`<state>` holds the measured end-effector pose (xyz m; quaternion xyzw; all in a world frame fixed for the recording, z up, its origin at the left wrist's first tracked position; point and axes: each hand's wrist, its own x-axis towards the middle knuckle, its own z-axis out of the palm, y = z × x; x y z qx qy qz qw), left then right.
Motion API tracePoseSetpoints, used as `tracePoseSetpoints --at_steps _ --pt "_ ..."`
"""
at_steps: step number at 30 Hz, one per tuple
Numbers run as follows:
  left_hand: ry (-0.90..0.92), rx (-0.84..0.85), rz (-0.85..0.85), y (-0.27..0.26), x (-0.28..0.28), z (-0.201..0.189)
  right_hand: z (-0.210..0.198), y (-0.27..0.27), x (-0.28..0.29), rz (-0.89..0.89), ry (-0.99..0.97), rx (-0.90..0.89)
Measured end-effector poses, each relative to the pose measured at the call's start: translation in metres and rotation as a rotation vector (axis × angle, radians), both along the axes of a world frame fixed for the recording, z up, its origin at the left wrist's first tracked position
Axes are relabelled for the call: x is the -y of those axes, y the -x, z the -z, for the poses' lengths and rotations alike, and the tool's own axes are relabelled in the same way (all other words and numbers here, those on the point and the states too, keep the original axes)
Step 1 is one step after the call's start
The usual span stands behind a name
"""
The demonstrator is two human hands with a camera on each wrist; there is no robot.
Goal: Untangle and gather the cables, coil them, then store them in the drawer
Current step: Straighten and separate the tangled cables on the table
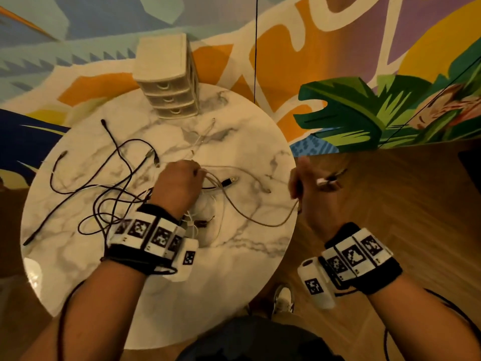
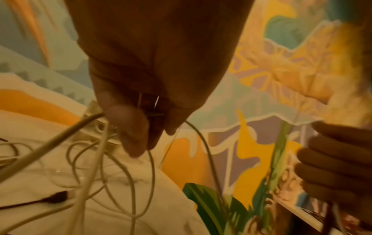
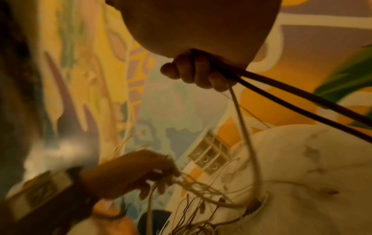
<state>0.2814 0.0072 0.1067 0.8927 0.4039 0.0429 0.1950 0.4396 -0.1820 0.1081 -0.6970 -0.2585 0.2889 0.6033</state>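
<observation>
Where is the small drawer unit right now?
In the head view the drawer unit stands at the far edge of the round marble table, beyond the tangled cables, against the painted wall, all three drawers shut.

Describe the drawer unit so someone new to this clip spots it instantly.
Find the round marble table. At its far edge, against the painted wall, stands a small cream drawer unit. It is the only boxy thing there, three stacked closed drawers, beyond the loose cables.

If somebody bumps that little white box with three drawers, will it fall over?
Possibly. The small drawer unit is taller than it is wide and stands near the rim of the round marble table, so a hard knock might tip it. It looks like thin plastic, so it is probably light and may slide first.
</observation>
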Motion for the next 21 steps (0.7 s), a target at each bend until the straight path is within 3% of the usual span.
tracePoseSetpoints --at_steps 3,5,12,16,17,21 --pt "-0.033 -0.059 0.077 -0.008 0.029 -0.001 -0.007 0.026 -0.004 -0.403 0.147 -0.046" --pt "-0.026 -0.074 0.117 -0.012 0.048 -0.004 -0.002 0.042 -0.01 -0.565 0.286 -0.022" --pt "0.156 0.057 0.027 -0.007 0.102 0.004 0.026 0.043 -0.02 -0.441 0.428 0.004" --pt "0.561 0.197 -0.142 0.006 0.108 0.031 0.039 0.046 -0.025 -0.347 0.33 -0.007" --pt "0.587 0.182 -0.139 0.008 0.106 0.037 0.039 0.047 -0.025 -0.323 0.293 -0.009" --pt "0.206 0.082 -0.093 0.011 0.058 0.047 0.035 0.045 -0.026 -0.097 0.076 -0.048"
